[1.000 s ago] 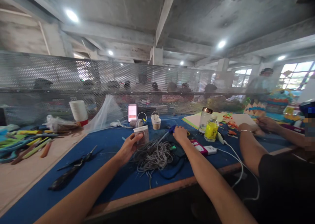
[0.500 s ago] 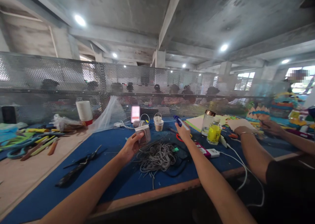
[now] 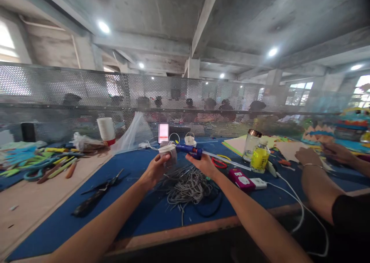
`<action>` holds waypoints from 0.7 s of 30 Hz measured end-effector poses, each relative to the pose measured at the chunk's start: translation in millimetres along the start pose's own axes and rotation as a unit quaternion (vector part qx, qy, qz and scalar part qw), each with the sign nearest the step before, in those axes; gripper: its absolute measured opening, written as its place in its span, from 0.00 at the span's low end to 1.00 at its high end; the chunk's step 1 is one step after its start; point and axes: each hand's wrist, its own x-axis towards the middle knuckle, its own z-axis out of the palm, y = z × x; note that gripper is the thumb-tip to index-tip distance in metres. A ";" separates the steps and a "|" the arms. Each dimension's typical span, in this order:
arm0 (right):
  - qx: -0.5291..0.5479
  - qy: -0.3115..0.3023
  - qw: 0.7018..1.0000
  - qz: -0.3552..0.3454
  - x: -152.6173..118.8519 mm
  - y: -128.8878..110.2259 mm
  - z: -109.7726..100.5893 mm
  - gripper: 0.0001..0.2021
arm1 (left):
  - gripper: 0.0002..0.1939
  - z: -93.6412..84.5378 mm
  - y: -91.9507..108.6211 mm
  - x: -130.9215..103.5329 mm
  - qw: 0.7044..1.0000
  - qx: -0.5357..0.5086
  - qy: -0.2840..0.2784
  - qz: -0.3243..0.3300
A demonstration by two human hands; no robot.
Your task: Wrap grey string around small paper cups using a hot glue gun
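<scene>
A small paper cup (image 3: 167, 151) with a white rim is held upright in my left hand (image 3: 156, 169), fingers closed around its side. In my right hand (image 3: 204, 164) is a blue glue gun (image 3: 189, 150) with a long clear stick out of its back; its front end points left, close to the cup's rim. Beneath and between the hands lies a tangled heap of grey cord (image 3: 189, 187). Behind the glue gun stands a second small cup (image 3: 190, 140) with a looped handle, partly hidden.
Black pliers (image 3: 98, 193) and several tools lie to the left, near stacked paper cups (image 3: 106, 130). A jar, a yellow bottle (image 3: 259, 158), a magenta box (image 3: 242, 179) and white cables stand right, beside another person's hands (image 3: 308, 157).
My right hand has brought the glue gun left to the cup and turned it so it points left. The cup stays in my left hand. The view has shifted slightly.
</scene>
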 end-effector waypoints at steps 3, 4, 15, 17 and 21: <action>-0.027 -0.033 0.999 -0.031 -1.4 4.2 2.0 0.18 | 0.25 0.8 1.4 -0.6 1.000 0.001 -0.008 0.006; -0.034 -0.037 0.998 -0.036 -1.4 4.7 1.6 0.18 | 0.26 1.2 2.2 -1.1 1.000 0.002 -0.010 0.005; -0.068 -0.066 0.995 -0.039 -5.6 -0.1 1.8 0.17 | 0.27 5.0 5.0 -6.5 1.000 0.021 -0.008 0.004; -0.078 -0.066 0.993 -0.052 -5.9 0.6 1.9 0.17 | 0.28 4.9 4.2 -6.0 1.000 0.023 -0.002 0.006; -0.113 -0.056 0.989 -0.080 -5.6 0.6 1.0 0.17 | 0.30 2.2 2.2 -3.4 0.999 0.031 0.003 0.009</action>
